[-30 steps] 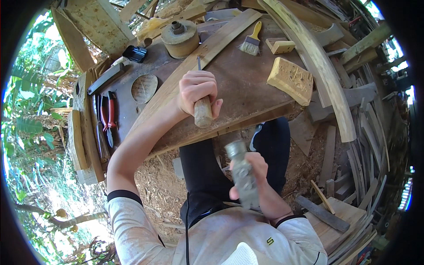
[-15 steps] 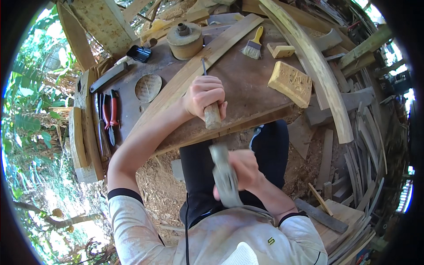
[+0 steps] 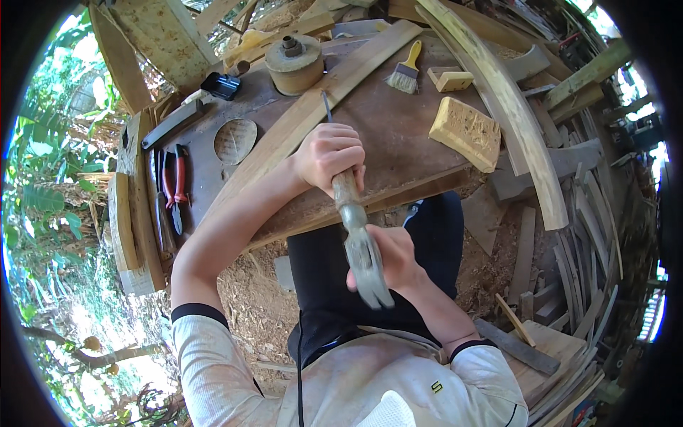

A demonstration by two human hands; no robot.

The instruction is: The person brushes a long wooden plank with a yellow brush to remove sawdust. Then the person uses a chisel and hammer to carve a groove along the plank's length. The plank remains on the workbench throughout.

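Observation:
My left hand (image 3: 330,152) is wrapped round the wooden handle of a chisel (image 3: 345,188). The thin metal blade points away from me, its tip at a long wooden plank (image 3: 274,158) lying slantwise on the workbench (image 3: 398,153). A metal claw hammer (image 3: 364,257) is in the grip of my right hand (image 3: 397,257), its claw turned toward my body. The hammer's striking face meets the near end of the chisel handle. My hand and the hammer's head hide the hammer's own handle.
A brush (image 3: 406,71), a yellowish wood block (image 3: 466,134) and a small notched block (image 3: 450,80) lie right. Red-handled pliers (image 3: 175,186) and a round wooden disc (image 3: 235,141) are left. A round wooden piece (image 3: 294,65) stands behind; a curved timber (image 3: 523,114) overhangs the right side.
My right hand has swung the hammer away from my body, up against the chisel's handle end. Before, a gap lay between them. My left hand has barely moved.

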